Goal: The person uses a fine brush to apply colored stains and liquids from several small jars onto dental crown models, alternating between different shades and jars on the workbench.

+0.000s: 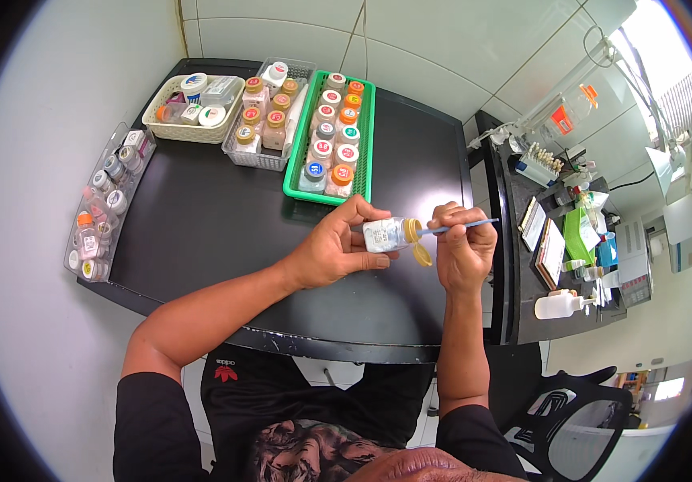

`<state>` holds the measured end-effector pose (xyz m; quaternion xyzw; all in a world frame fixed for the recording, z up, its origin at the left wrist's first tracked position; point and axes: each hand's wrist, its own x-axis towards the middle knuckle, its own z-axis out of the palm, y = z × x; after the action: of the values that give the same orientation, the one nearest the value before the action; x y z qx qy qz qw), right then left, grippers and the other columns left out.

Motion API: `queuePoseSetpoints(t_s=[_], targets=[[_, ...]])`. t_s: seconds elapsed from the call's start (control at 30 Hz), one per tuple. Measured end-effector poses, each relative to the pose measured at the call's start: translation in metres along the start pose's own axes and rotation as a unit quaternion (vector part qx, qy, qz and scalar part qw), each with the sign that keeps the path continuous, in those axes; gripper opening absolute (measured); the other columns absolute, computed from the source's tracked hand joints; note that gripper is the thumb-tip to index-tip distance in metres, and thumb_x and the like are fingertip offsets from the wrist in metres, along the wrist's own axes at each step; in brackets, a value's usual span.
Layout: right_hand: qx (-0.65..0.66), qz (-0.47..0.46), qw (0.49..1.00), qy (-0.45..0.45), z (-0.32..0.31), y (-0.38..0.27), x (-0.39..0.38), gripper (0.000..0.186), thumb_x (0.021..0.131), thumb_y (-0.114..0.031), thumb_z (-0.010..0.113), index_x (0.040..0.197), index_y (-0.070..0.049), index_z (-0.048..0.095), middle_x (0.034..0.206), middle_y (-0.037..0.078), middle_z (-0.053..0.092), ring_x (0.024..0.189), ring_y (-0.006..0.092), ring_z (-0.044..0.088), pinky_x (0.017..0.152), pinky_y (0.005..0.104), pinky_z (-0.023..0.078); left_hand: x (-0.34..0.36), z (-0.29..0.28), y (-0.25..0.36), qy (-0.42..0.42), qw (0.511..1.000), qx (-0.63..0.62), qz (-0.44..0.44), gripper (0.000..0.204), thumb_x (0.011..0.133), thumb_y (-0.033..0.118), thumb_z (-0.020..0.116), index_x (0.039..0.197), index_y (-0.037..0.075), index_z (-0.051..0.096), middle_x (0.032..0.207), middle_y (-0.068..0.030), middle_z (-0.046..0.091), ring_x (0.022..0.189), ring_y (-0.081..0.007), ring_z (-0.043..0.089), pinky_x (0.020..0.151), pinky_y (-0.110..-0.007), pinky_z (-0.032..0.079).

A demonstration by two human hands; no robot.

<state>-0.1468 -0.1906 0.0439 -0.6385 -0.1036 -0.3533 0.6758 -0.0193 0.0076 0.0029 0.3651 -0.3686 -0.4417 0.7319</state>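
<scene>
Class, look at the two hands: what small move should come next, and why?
Probably the right hand should ease the thin blue stick slightly further into the small bottle while the left hand steadies it. The yellow lid hangs open, the mouth faces the right hand, and the stick's end is at that mouth, though its depth is unclear.

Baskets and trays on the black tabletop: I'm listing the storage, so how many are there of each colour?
Green: 1 (long basket)
Cream: 1 (woven-look basket)
Grey or see-through: 2 (middle basket, far-left tray)
Total: 4
</scene>
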Motion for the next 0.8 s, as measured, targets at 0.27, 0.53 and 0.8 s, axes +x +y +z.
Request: queuePoseSetpoints(t_s=[0.27, 0.53, 0.8], targets=[[0.016, -0.004, 0.999, 0.035, 0.002, -0.001, -0.001, 0.02, 0.1, -0.018, 0.074, 0.103, 0.002, 0.07, 0.093, 0.014, 0.07, 0.088, 0.0219, 0.063, 0.078, 0.033, 0.047, 0.0, -0.004, 0.002, -0.023, 0.998, 0.018, 0.059, 0.053, 0.096, -0.003, 0.074, 0.14, 0.006, 0.047, 0.135, -0.0107, 0.063, 0.13, -0.0187, 0.061, 0.111, -0.038, 0.053], [0.006, -0.019, 0.999, 0.035, -0.004, -0.004, 0.003, 0.02, 0.101, -0.018, 0.073, 0.101, 0.002, 0.07, 0.091, 0.017, 0.074, 0.087, 0.0212, 0.059, 0.081, 0.035, 0.046, 0.001, 0.002, 0.006, -0.013, 1.0, 0.021, 0.009, 0.055, 0.097, -0.004, 0.072, 0.147, 0.003, 0.048, 0.142, -0.0106, 0.059, 0.13, -0.0207, 0.061, 0.111, -0.037, 0.052], [-0.003, -0.037, 0.998, 0.057, 0.001, -0.005, 0.002, 0.019, 0.101, -0.017, 0.072, 0.101, 0.002, 0.07, 0.088, 0.015, 0.071, 0.087, 0.0226, 0.061, 0.082, 0.0364, 0.048, 0.0, 0.004, 0.006, -0.006, 1.0, 0.009, 0.004, 0.055, 0.096, -0.005, 0.073, 0.145, 0.003, 0.051, 0.139, -0.01, 0.061, 0.125, -0.0195, 0.065, 0.107, -0.035, 0.056]])
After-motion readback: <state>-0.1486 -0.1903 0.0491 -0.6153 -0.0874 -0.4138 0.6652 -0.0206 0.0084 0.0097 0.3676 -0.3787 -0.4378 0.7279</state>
